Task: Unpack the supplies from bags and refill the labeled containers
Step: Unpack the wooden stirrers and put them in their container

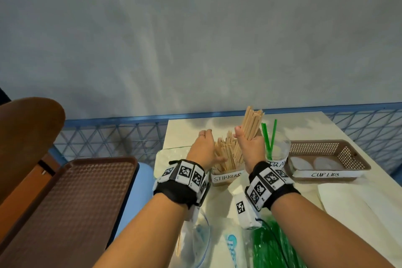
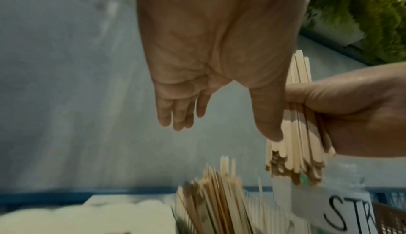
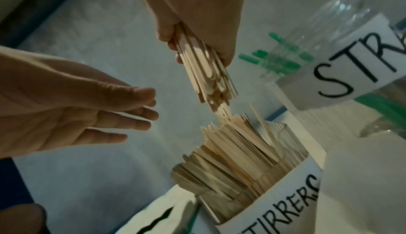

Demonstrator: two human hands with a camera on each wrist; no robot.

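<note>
My right hand (image 1: pixel 248 143) grips a thick bundle of wooden stirrers (image 1: pixel 252 123) upright just above the clear container labelled STIRRERS (image 1: pixel 226 177), which holds several loose stirrers (image 1: pixel 226 152). In the right wrist view the bundle (image 3: pixel 206 74) points down at the container's stirrers (image 3: pixel 232 152). My left hand (image 1: pixel 203 148) hovers beside the container's left side, fingers straight and holding nothing; the left wrist view shows its empty palm (image 2: pixel 211 46) next to the gripped bundle (image 2: pixel 296 142). The clear STRAWS cup (image 1: pixel 277 150) with a few green straws (image 1: pixel 269 135) stands just right.
A brown basket labelled CUP LIDS (image 1: pixel 348 154) holds lids at the right. Clear bags (image 1: pixel 195 239) and a pack of green straws (image 1: pixel 274 246) lie near the table's front. A brown tray (image 1: pixel 65 202) sits left; a blue lattice railing (image 1: pixel 108 137) runs behind the table.
</note>
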